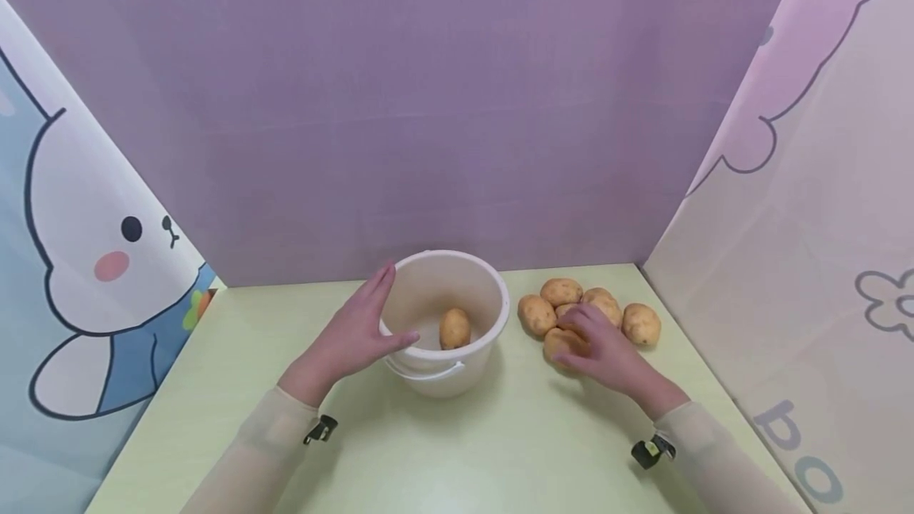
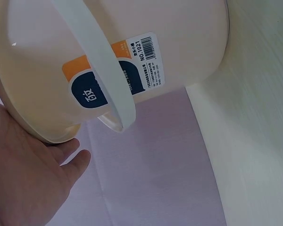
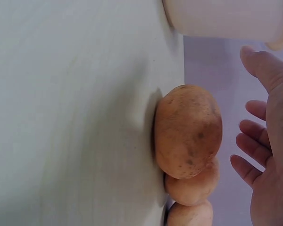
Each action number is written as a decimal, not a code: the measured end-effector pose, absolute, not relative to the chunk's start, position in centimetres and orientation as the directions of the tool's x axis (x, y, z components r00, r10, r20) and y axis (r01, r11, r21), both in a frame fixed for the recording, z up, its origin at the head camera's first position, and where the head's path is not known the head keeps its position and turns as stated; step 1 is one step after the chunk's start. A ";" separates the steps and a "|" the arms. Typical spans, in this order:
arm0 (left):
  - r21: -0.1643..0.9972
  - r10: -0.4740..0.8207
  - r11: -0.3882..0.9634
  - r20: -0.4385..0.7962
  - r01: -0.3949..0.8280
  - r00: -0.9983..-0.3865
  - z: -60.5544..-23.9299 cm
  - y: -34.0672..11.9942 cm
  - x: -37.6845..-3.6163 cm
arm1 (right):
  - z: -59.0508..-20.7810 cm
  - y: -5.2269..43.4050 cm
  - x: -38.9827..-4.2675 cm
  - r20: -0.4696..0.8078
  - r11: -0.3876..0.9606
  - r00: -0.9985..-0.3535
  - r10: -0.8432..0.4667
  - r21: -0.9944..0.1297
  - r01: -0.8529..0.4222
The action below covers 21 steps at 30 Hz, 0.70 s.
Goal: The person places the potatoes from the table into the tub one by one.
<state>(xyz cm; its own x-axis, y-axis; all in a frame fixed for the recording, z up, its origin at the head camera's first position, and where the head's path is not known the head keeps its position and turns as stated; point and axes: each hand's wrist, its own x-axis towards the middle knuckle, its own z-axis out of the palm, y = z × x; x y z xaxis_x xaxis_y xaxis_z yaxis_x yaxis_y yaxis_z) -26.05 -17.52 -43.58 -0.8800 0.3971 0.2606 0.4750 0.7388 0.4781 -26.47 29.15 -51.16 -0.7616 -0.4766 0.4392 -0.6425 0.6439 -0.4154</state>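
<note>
A white bucket (image 1: 444,324) stands near the far edge of the desk (image 1: 443,450), with one potato (image 1: 455,328) inside it. The left hand (image 1: 357,331) rests against the bucket's left rim, fingers straight. The right hand (image 1: 603,347), fingers loosely spread and gripping nothing, hovers over a cluster of potatoes (image 1: 589,312) lying just right of the bucket, toward the far right corner.

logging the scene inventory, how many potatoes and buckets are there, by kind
potatoes in the pile on the table: 6, one of them partly under the right hand
potato in the bucket: 1
white bucket: 1, with the left hand against its rim
total: 8 things (7 potatoes, 1 bucket)
</note>
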 end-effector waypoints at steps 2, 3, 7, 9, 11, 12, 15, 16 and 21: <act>0.478 0.398 0.739 0.259 0.475 -0.880 -43.5 -17.5 -26.0 | -51.4 29.2 -26.4 0.430 0.656 -0.773 -0.466 -0.419 -0.628; 0.477 0.398 0.740 0.257 0.474 -0.881 -43.5 -17.6 -26.0 | -51.5 29.2 -26.4 0.428 0.660 -0.777 -0.461 -0.419 -0.623; 0.476 0.397 0.741 0.257 0.473 -0.881 -43.4 -17.6 -25.9 | -51.9 29.2 -26.3 0.428 0.664 -0.788 -0.442 -0.434 -0.609; 0.475 0.398 0.741 0.260 0.475 -0.880 -43.5 -17.6 -25.9 | -52.2 29.0 -26.3 0.432 0.664 -0.790 -0.436 -0.438 -0.606; 0.475 0.399 0.738 0.265 0.479 -0.878 -43.5 -17.6 -25.9 | -52.5 28.9 -26.3 0.428 0.666 -0.796 -0.428 -0.447 -0.598; 0.476 0.399 0.737 0.267 0.480 -0.877 -43.5 -17.6 -26.0 | -52.6 28.8 -26.3 0.427 0.668 -0.799 -0.424 -0.448 -0.594; 0.478 0.400 0.734 0.269 0.482 -0.876 -43.6 -17.7 -26.0 | -53.0 28.7 -26.3 0.427 0.687 -0.806 -0.411 -0.435 -0.581; 0.479 0.400 0.734 0.267 0.481 -0.877 -43.7 -17.7 -26.0 | -53.1 28.6 -26.3 0.425 0.694 -0.808 -0.407 -0.431 -0.576; 0.480 0.401 0.734 0.265 0.481 -0.877 -43.8 -17.8 -26.2 | -53.3 28.4 -26.3 0.424 0.728 -0.814 -0.398 -0.394 -0.561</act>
<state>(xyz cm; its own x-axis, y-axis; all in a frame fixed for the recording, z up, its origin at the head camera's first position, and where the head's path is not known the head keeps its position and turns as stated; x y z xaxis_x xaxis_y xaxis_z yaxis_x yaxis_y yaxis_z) -26.15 -17.84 -43.78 -0.8769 0.4013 0.2645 0.4806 0.7338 0.4802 -26.35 28.36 -53.27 -0.8136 -0.3983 0.4237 -0.5614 0.7277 -0.3940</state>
